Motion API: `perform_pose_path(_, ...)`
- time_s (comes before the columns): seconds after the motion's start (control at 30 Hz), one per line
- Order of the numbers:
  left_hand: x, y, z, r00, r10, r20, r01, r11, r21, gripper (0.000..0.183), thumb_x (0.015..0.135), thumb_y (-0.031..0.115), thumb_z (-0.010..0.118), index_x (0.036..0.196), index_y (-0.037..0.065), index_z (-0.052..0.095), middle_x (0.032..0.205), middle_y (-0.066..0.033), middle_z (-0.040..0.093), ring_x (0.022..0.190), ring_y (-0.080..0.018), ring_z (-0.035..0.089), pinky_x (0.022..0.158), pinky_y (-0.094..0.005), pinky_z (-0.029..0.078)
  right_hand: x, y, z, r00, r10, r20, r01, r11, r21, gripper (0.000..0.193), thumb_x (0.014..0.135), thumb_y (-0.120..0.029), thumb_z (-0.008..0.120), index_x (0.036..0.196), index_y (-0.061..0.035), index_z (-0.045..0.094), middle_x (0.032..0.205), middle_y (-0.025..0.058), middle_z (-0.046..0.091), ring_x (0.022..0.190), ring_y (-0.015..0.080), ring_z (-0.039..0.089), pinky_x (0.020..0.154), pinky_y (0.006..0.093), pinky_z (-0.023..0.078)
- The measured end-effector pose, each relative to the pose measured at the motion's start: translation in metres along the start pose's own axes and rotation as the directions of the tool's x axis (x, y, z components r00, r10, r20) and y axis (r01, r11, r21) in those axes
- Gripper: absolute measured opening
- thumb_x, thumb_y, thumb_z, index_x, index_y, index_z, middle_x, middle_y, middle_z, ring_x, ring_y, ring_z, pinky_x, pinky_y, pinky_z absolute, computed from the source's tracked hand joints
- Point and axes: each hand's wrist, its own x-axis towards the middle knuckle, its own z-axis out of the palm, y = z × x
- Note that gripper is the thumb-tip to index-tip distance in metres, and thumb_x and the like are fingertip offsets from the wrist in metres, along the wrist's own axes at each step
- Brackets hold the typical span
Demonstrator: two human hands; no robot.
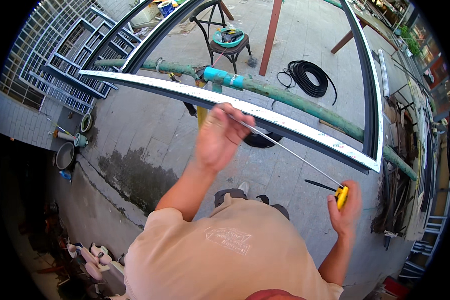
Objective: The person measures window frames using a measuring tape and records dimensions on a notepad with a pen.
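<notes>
My right hand [346,207] is wrapped round a yellow and black tape measure [341,197], low and to the right of the frame. Its thin blade [295,154] runs out straight and slanting up to the left. At the blade's far end my left hand [220,135] has its fingers curled on it, close to the near edge of a large dark frame [285,120] faced with white printed film. A slim black stick-like thing [319,184] points left from beside my right hand; whether that hand holds it too is hard to see.
Green pipes [305,102] with a turquoise sleeve [225,76] run under the frame. Beyond stand a chair [230,47] bearing a basin of tools [228,36], and a coil of black hose [310,80]. Metal grilles [80,60] lean at left; scrap lengths [392,200] lie at right.
</notes>
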Motion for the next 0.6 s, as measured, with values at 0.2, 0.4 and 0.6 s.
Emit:
perform_pose_path(0.2, 0.045, 0.134, -0.095, 0.874, 0.367, -0.320, -0.362, 0.929, 0.076, 0.025, 0.111, 0.031, 0.057, 0.118, 0.009, 0.067, 0.102, -0.0005, 0.074, 0.099, -0.0160, 0.072, 0.094, -0.0374, 0.059, -0.020, 0.089, -0.085, 0.982, 0.103, -0.159, -0.116, 0.991, -0.069, 0.019, 0.085, -0.001, 0.065, 0.102, 0.0005, 0.057, 0.095, 0.0133, 0.051, 0.085, 0.0298, 0.051, 0.081, 0.0360, 0.044)
perform_pose_path(0.4, 0.062, 0.147, -0.127, 0.787, 0.421, -0.450, -0.347, 0.906, 0.241, 0.032, 0.113, 0.029, 0.055, 0.127, 0.003, 0.065, 0.106, -0.0037, 0.073, 0.097, -0.0150, 0.071, 0.093, -0.0364, 0.060, -0.012, 0.143, -0.132, 0.986, 0.142, -0.082, -0.141, 0.990, 0.021, 0.015, 0.100, -0.011, 0.066, 0.098, 0.0021, 0.060, 0.091, 0.0077, 0.052, 0.079, 0.0191, 0.050, 0.072, 0.0308, 0.041)
perform_pose_path(0.6, 0.072, 0.048, -0.045, 0.879, 0.255, -0.403, 0.004, 0.842, 0.540, 0.036, 0.115, 0.026, 0.049, 0.140, 0.003, 0.061, 0.111, -0.0064, 0.072, 0.100, -0.0159, 0.071, 0.090, -0.0321, 0.062, 0.026, 0.169, -0.137, 0.991, 0.067, -0.113, -0.063, 0.997, 0.045, 0.012, 0.099, -0.007, 0.067, 0.095, 0.0031, 0.062, 0.091, 0.0096, 0.056, 0.081, 0.0210, 0.054, 0.074, 0.0320, 0.042)
